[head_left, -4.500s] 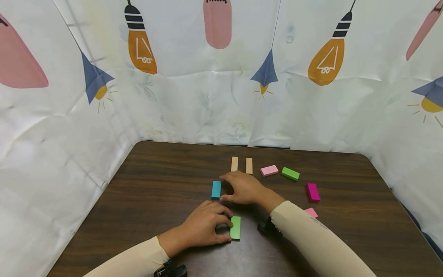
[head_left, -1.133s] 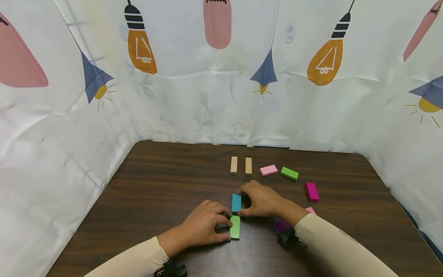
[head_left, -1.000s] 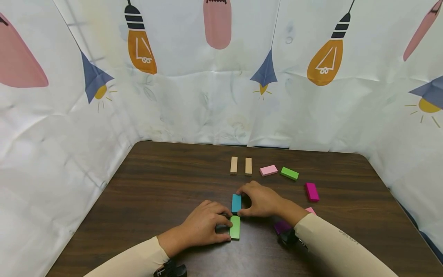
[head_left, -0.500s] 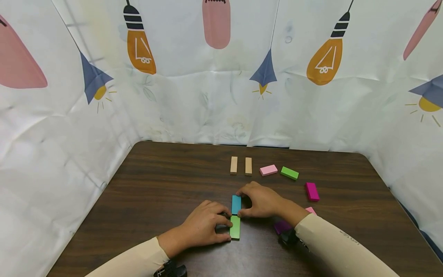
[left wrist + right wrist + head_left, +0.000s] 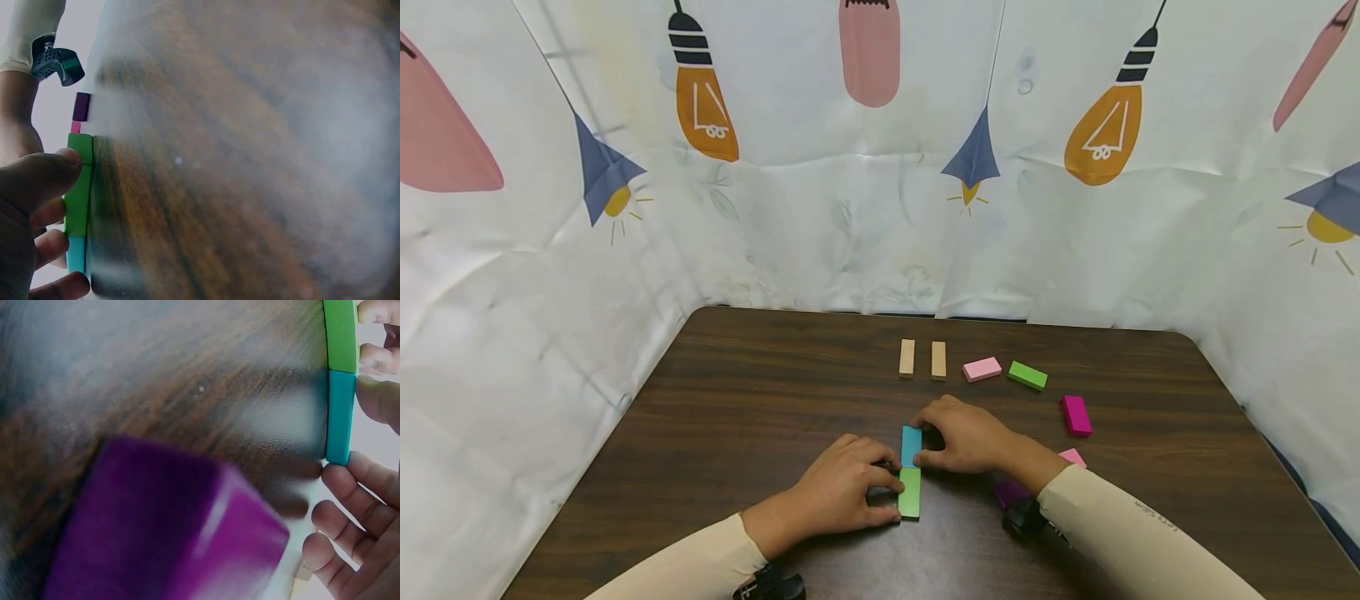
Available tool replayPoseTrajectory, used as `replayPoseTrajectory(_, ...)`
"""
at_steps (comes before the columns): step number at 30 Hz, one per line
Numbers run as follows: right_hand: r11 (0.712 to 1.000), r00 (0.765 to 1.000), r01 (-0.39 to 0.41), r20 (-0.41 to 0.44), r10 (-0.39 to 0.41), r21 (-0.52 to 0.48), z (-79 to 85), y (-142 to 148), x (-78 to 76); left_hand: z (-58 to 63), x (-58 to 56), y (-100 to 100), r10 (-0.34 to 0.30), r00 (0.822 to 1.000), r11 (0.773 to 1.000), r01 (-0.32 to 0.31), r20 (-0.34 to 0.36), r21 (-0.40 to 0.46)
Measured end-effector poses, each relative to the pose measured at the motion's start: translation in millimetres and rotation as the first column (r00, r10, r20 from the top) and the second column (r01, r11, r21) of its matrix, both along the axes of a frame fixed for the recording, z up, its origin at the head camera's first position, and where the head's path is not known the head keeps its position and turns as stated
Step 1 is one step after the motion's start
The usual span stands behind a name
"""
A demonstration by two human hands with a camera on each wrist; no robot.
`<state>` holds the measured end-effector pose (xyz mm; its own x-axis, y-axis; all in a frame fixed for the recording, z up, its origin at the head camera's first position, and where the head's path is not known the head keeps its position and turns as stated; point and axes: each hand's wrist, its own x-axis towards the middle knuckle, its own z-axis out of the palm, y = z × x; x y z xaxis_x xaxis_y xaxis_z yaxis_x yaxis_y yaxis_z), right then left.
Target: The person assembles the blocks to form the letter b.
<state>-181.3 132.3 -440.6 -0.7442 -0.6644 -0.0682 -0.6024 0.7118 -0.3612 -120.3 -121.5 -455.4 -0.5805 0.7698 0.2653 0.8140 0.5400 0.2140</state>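
A light green block (image 5: 909, 495) lies flat on the dark wooden table (image 5: 737, 400). My left hand (image 5: 848, 483) grips it from the left, thumb at its near end in the left wrist view and fingers along its side. End to end with it, beyond, is a blue block (image 5: 911, 447); their short ends touch in the right wrist view. My right hand (image 5: 970, 433) pinches the blue block (image 5: 340, 419) lengthwise, thumb near the joint and index finger at the far end. The other right fingers are loosely bent.
Two tan blocks (image 5: 907, 358), a pale pink block (image 5: 982, 369) and a green block (image 5: 1027, 375) lie farther back. To the right are a magenta block (image 5: 1077, 415) and a pink block (image 5: 1072, 457), partly behind the right sleeve. A purple block (image 5: 1011, 492) sits under the right wrist.
The blue block, earlier farther left and back, has come right and toward me in my right hand; its small gap to the light green block has closed. My left hand stays put.
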Motion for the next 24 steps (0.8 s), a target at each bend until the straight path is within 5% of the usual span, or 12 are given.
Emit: replayPoseTrajectory(24, 1.0, 1.0, -0.001, -0.017, 0.001, 0.017, 2.4, -2.1, 1.5, 5.8, -1.7, 2.0, -0.012, 1.0, 0.999, 0.014, 0.027, -0.04)
